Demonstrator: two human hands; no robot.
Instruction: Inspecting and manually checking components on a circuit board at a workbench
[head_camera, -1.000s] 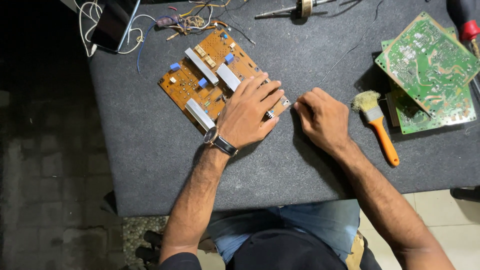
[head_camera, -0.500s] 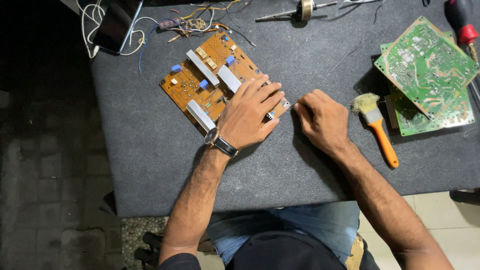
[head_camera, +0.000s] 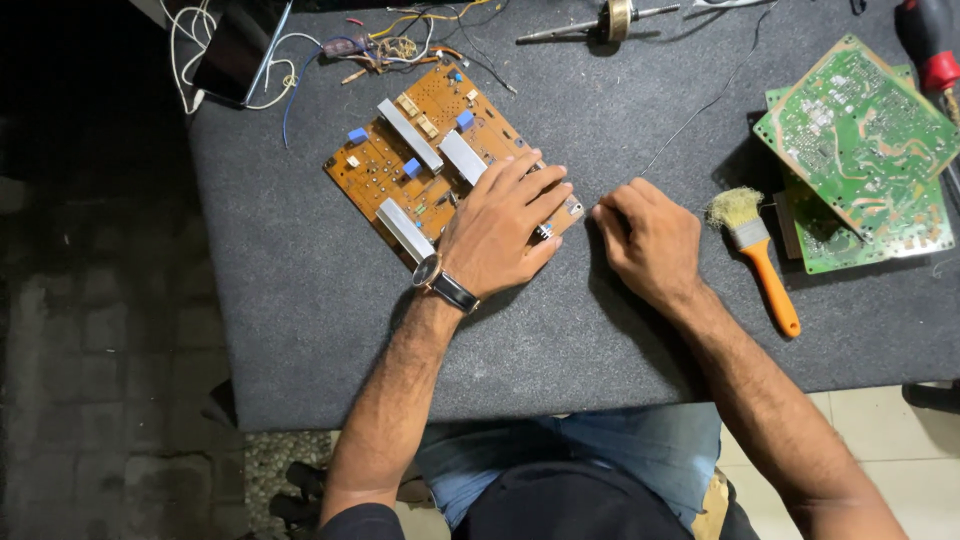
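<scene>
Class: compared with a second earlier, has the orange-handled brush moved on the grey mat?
No. The orange-handled brush lies in the same spot beside the green circuit boards, bristles pointing away from the person.

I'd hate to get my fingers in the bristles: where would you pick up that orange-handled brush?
Grip the paintbrush by its orange handle, around the middle, coming down from above. It lies flat on the grey table mat, bristles pointing away from the person, handle free on both sides, just beyond the right hand.

Brush w/ orange handle, green boards, wire tangle.
</scene>
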